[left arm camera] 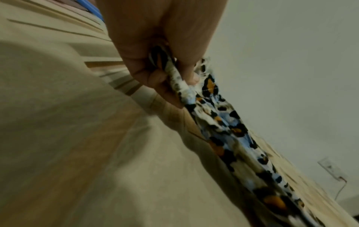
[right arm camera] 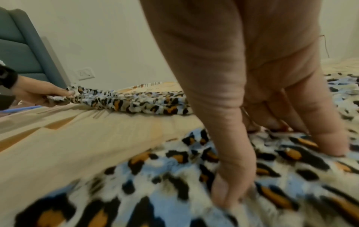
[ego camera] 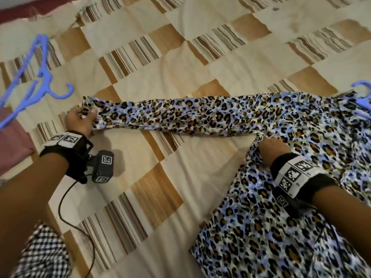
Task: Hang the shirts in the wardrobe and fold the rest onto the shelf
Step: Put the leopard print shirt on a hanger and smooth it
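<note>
Right hand (ego camera: 270, 150): fingers curled down, gripping the leopard-print shirt (ego camera: 313, 137) at the underarm, its body spread beneath and beyond the fingertips on the bedspread (ego camera: 180, 67). Left hand (ego camera: 80, 121): thumb and fingers pinch the cuff, the sleeve (ego camera: 170, 115) drawn out between both hands. A blue hanger (ego camera: 363, 97) sits at the collar, beyond the right fingers. Fabric judged light, limp, slippery; hold seams and cuff.

The leopard-print shirt (ego camera: 291, 177) runs off the head view's right and bottom edges, hiding most of a blue hanger (ego camera: 363, 101) at the right edge, while a second, blurred blue hanger (ego camera: 30, 73) is cut by the left edge.
</note>
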The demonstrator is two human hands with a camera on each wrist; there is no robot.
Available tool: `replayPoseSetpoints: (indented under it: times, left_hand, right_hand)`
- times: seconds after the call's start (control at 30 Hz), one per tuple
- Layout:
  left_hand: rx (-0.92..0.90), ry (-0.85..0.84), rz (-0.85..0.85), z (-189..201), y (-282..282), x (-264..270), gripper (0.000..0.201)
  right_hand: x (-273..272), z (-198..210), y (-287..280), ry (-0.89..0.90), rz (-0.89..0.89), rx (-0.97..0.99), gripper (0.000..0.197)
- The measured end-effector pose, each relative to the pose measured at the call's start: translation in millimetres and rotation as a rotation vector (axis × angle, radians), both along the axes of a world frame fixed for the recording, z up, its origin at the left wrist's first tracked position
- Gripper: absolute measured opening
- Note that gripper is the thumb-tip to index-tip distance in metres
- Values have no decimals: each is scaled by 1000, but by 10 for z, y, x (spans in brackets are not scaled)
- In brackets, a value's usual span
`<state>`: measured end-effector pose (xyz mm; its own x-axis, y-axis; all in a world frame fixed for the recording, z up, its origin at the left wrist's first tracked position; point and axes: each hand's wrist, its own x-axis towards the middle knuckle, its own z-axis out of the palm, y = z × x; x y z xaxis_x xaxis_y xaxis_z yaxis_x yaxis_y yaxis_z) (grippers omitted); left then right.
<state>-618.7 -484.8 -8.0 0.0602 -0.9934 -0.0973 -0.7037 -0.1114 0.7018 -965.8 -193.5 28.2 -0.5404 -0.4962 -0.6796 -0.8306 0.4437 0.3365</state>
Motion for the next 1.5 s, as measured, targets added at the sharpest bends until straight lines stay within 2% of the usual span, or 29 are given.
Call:
replayPoseSetpoints:
  times: [0.03,0.07,0.1,0.13,0.17,0.2,0.3,0.33,0.37,0.43,0.47,0.53,0.67,0.77,0.87,0.9,0.97,1.0,1.03,1.1,1.17,1.23,1.3,1.37,1.43,1.5]
  left_hand:
    - [-7,-19,25,36,-4,-23,8]
    - [-28,-75,47,60,-21,-15,15]
    - [-58,-137,65,91,-17,-4,14]
    - [-117,-193,45,135,32,-27,7]
    - [-178,-246,-14,185,86,-71,14]
    - [-226,-275,-129,212,165,-135,22]
    - [-282,-354,-651,202,463,-439,33]
    - [-258,-415,-785,108,511,-505,40]
    - [-172,-481,-846,2,518,-540,47]
    - [44,-592,-807,-169,529,-536,57]
    - [97,-621,-767,-242,533,-548,61]
    - [117,-652,-721,-333,535,-513,64]
    - [136,-669,-749,-407,462,-507,66]
    - [103,-697,-724,-461,461,-530,65]
    - [-12,-729,-706,-458,477,-533,62]
    - [-47,-766,-762,-522,439,-502,65]
    - [9,-901,-847,-784,157,-311,71]
    - [-46,-977,-897,-866,100,-338,70]
    - [-150,-1010,-884,-792,16,-371,62]
    - [-48,-959,-724,-324,378,-766,50]
    - [-7,-848,-658,-31,838,-1121,51]
    - [-79,-769,-835,39,1415,-1470,50]
    - [-166,-684,-1128,10,2069,-1811,46]
    - [-161,-620,-1357,-39,2647,-2144,51]
    - [-120,-701,-1462,-101,3007,-2331,61]
    - [-133,-800,-1460,-192,3068,-2309,60]
  right_hand:
    - [18,79,-8,13,-12,4,40]
    - [47,132,-37,34,-8,-4,36]
    - [93,185,-87,65,13,-25,30]
    - [145,258,-143,110,40,-72,24]
    - [233,307,-251,144,63,-148,20]
    - [340,341,-388,148,80,-241,19]
    - [786,327,-945,16,209,-518,22]
    - [958,264,-1133,-36,299,-569,23]
    - [1127,171,-1338,-82,377,-603,25]
    - [1413,-108,-1585,-238,370,-561,44]
    - [1475,-248,-1628,-304,349,-491,56]
    - [1478,-486,-1570,-351,361,-430,65]
    - [752,-591,-1246,-332,372,-484,63]
    - [-243,-570,-738,-210,206,-453,69]
    - [-1050,-461,-150,-146,-6,-373,89]
    - [-1197,-441,-13,-145,-38,-352,92]
    - [-1242,-468,-85,-151,-62,-309,83]
    - [-1234,-428,-83,-172,-103,-329,79]
    - [-1136,-421,-253,-215,-135,-372,76]
    - [-954,-250,-191,-274,-168,-547,66]
    - [-613,-145,-73,-288,-146,-737,58]
    - [-230,-162,267,-245,-142,-783,58]
    - [64,-321,605,-242,-173,-665,61]
    - [186,-505,820,-220,-143,-561,68]
    - [140,-650,964,-197,-63,-551,83]
    - [-18,-695,1146,-190,-60,-573,81]
